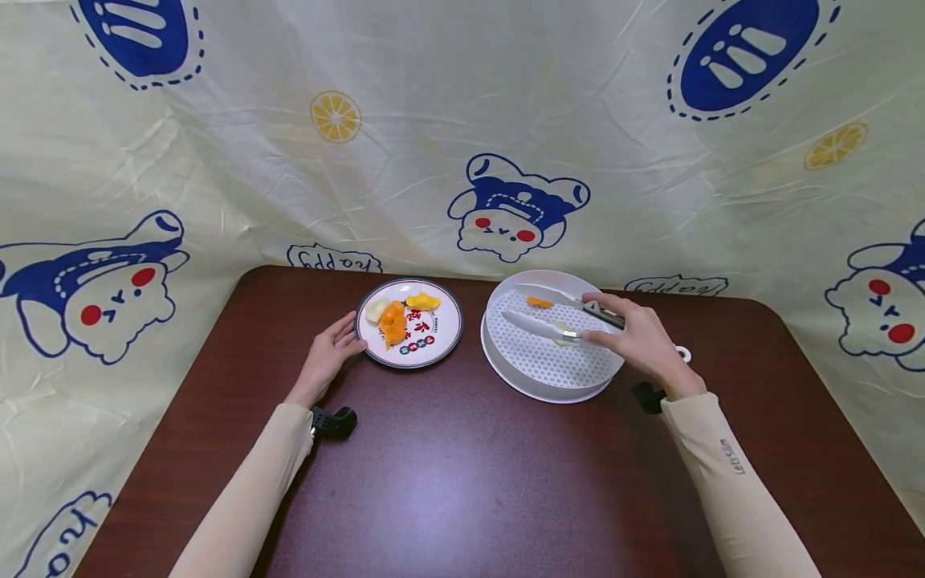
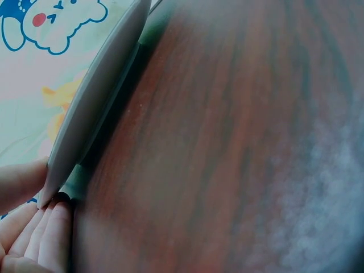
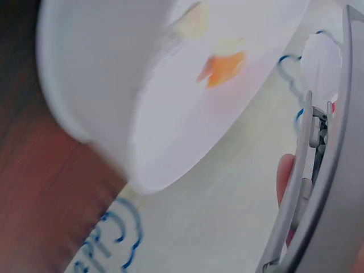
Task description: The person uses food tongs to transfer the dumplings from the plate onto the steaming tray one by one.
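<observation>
My left hand (image 1: 325,363) pinches the left rim of a round white plate (image 1: 450,341), thumb on top and fingers beneath. Pale, orange and yellow food pieces (image 1: 393,321) lie on the plate. On the right, my right hand (image 1: 646,341) grips a pair of grey tongs (image 1: 535,325) with a dark handle part, their two arms spread apart. The tongs reach over a round white perforated basket (image 1: 538,365). Inside it are an orange piece (image 1: 539,303) and a pale piece (image 1: 567,334), the latter partly covered by a tong arm.
The basket sits in a white outer bowl (image 1: 538,395) with a looped handle (image 1: 683,353) at its right. Both vessels stand near the back of the dark brown table (image 1: 433,482). A printed curtain (image 1: 405,185) hangs right behind the table's far edge.
</observation>
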The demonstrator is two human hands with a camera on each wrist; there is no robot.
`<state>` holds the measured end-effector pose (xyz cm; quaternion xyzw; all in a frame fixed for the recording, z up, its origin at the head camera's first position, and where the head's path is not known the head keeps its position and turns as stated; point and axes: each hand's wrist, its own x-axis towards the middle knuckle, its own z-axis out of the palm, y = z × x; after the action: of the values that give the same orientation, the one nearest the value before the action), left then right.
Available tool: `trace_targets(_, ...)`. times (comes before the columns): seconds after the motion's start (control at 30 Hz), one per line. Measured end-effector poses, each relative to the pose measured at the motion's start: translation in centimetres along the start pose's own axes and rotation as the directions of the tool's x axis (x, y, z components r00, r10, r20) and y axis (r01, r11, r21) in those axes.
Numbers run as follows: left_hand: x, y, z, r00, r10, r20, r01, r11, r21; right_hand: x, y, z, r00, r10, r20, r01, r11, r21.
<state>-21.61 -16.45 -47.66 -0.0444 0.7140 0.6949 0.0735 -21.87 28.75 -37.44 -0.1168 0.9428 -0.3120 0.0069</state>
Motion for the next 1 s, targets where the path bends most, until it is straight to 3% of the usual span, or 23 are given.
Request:
trace_targets(0.23,0.0,0.1,0.0,1.0,0.003,0.008,-0.003,1.0,0.001,0.7,-2.7,1.9,0.993,-0.115,0.025,0.115,0.993,0.001)
trace_targets(0.57,0.0,0.1,0.1,1.0,-0.004,-0.002,0.004,1.0,-0.005,2.3,-6.7,5.0,0.965,-0.244,0.101,0.246,0.969,-0.009)
trace_targets(1.0,-0.2,0.3,0.1,1.0,0.0,0.002,0.0,1.0,0.003,4.7,-10.5,8.8,0.948,-0.227,0.221,0.241,0.97,-0.035)
